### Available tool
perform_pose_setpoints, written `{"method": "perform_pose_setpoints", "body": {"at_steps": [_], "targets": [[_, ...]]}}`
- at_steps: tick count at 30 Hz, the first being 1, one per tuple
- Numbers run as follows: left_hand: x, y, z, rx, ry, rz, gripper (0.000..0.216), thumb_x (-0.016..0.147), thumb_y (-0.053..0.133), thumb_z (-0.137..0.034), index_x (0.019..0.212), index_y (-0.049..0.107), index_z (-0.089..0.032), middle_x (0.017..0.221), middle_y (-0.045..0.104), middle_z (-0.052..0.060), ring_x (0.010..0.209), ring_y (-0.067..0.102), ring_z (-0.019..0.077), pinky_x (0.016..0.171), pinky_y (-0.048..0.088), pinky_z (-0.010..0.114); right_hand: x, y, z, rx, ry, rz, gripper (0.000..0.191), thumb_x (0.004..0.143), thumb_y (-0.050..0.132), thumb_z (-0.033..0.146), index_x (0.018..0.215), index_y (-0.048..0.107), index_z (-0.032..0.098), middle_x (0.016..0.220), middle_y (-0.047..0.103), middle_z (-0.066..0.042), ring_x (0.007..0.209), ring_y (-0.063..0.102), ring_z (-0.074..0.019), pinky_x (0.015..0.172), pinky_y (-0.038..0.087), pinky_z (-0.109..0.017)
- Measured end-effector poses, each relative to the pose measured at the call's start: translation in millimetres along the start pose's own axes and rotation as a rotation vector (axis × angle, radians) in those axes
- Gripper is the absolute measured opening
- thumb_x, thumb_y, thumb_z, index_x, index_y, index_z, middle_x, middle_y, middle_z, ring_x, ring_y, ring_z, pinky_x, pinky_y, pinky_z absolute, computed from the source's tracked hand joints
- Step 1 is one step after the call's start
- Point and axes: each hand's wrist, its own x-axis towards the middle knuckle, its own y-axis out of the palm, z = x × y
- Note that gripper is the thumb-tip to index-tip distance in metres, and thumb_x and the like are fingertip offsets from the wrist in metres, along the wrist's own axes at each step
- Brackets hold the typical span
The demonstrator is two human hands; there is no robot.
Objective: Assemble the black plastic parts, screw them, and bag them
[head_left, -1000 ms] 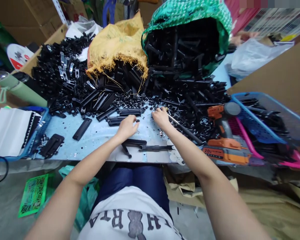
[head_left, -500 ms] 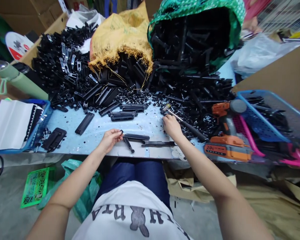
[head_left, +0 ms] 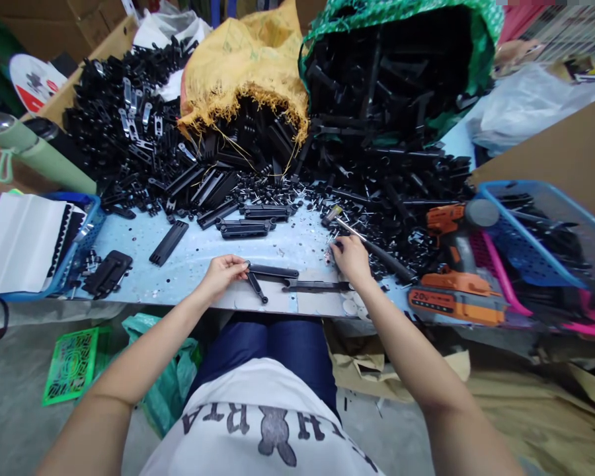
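My left hand (head_left: pixel 224 274) pinches the left end of a black hinged arm (head_left: pixel 272 272) at the table's front edge. A short black link (head_left: pixel 256 288) angles down from the pinched end, while a longer black bar (head_left: pixel 322 285) runs off to the right. My right hand (head_left: pixel 353 258) is closed above the table, its fingertips by loose small screws and pins (head_left: pixel 327 250); whatever is between them is too small to make out. Just beyond that hand lies a hammer (head_left: pixel 377 250) with a dark grip.
An orange cordless drill (head_left: pixel 456 301) stands right, beside blue (head_left: pixel 525 254) and pink baskets. Heaps of black parts (head_left: pixel 109 132) fill the back, under a yellow sack (head_left: pixel 238 59) and a green sack (head_left: pixel 401 16). A green flask (head_left: pixel 39 155) and another blue basket (head_left: pixel 92 228) sit left.
My right hand has drawn slightly back and to the right from the small hardware, its fingers now curled together. My left hand has shifted a little right, still on the arm's end.
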Motion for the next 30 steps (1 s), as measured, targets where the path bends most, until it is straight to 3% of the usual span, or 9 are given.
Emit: {"method": "perform_pose_setpoints", "body": {"at_steps": [4,7,9,13,16,21,24,27,30], "targets": [[-4.4,7.5,2.7,0.379,0.317,-0.074,0.026,0.071,0.064,-0.031,0.092,0.068,-0.016,0.082,0.064,0.005,0.060,0.056,0.0111,0.059,0.046,0.025,-3.0,-1.3,2.3,0.011,0.010,0.043,0.026,0.082,0.046,0.024,0.097,0.062,0.012,0.092,0.057,-0.012,0.079,0.055,-0.0218,0.077,0.044,-0.035],[-9.7,12.8,8.1,0.662,0.600,-0.131,0.020,0.080,0.058,-0.032,0.090,0.069,-0.019,0.091,0.065,0.007,0.079,0.060,0.0167,0.076,0.048,0.031,-3.0,-6.1,7.1,-0.023,0.008,0.061,0.023,0.080,0.047,0.024,0.094,0.062,0.013,0.089,0.060,-0.013,0.082,0.056,-0.0232,0.076,0.044,-0.035],[-10.2,13.1,13.3,0.766,0.701,-0.172,0.021,0.084,0.054,-0.032,0.091,0.069,-0.020,0.092,0.066,0.008,0.090,0.061,0.0198,0.088,0.045,0.035,-4.3,-13.4,13.8,0.022,-0.001,0.045,0.020,0.079,0.049,0.024,0.090,0.062,0.013,0.086,0.062,-0.012,0.080,0.058,-0.0221,0.075,0.045,-0.035],[-2.6,6.5,23.5,0.865,0.704,-0.075,0.027,0.087,0.049,-0.034,0.099,0.067,-0.018,0.101,0.066,0.013,0.099,0.060,0.0238,0.092,0.043,0.038,-17.0,-33.4,41.6,0.407,-0.112,-0.019,0.017,0.079,0.051,0.028,0.086,0.062,0.015,0.079,0.065,-0.006,0.068,0.061,-0.0154,0.071,0.050,-0.030],[5.4,-0.3,29.6,0.895,0.636,0.006,0.030,0.087,0.048,-0.036,0.103,0.065,-0.018,0.103,0.066,0.015,0.099,0.061,0.0251,0.092,0.044,0.040,-32.6,-42.6,65.7,0.623,-0.213,0.076,0.018,0.080,0.054,0.032,0.086,0.063,0.018,0.077,0.067,-0.003,0.066,0.063,-0.0135,0.065,0.053,-0.026],[12.9,-11.3,32.1,0.959,0.652,0.125,0.029,0.088,0.046,-0.033,0.108,0.063,-0.019,0.108,0.064,0.014,0.105,0.059,0.0239,0.096,0.043,0.040,-48.2,-40.2,79.7,0.528,-0.405,0.106,0.020,0.083,0.050,0.029,0.089,0.064,0.017,0.081,0.068,-0.005,0.072,0.065,-0.0145,0.069,0.054,-0.027],[10.9,-11.4,26.3,1.054,0.703,0.132,0.029,0.090,0.043,-0.031,0.108,0.063,-0.019,0.105,0.065,0.015,0.107,0.058,0.0245,0.095,0.042,0.042,-51.8,-37.4,76.3,0.454,-0.431,0.110,0.023,0.087,0.047,0.029,0.096,0.065,0.018,0.089,0.069,-0.007,0.081,0.066,-0.0162,0.077,0.054,-0.029],[4.0,4.7,20.1,1.207,0.822,0.048,0.031,0.089,0.045,-0.032,0.113,0.059,-0.018,0.117,0.060,0.015,0.120,0.047,0.0279,0.102,0.030,0.048,-55.7,-33.9,71.1,0.431,-0.474,0.080,0.025,0.089,0.045,0.029,0.103,0.064,0.020,0.099,0.068,-0.007,0.090,0.065,-0.0165,0.083,0.052,-0.031],[-0.9,35.6,18.6,1.373,0.912,0.132,0.048,0.085,0.051,-0.040,0.125,0.048,-0.013,0.124,0.053,0.017,0.122,0.042,0.0304,0.103,0.024,0.048,-61.4,-26.0,64.1,0.425,-0.576,0.047,0.028,0.090,0.046,0.027,0.112,0.060,0.020,0.108,0.065,-0.008,0.097,0.062,-0.0163,0.086,0.051,-0.031]]}}
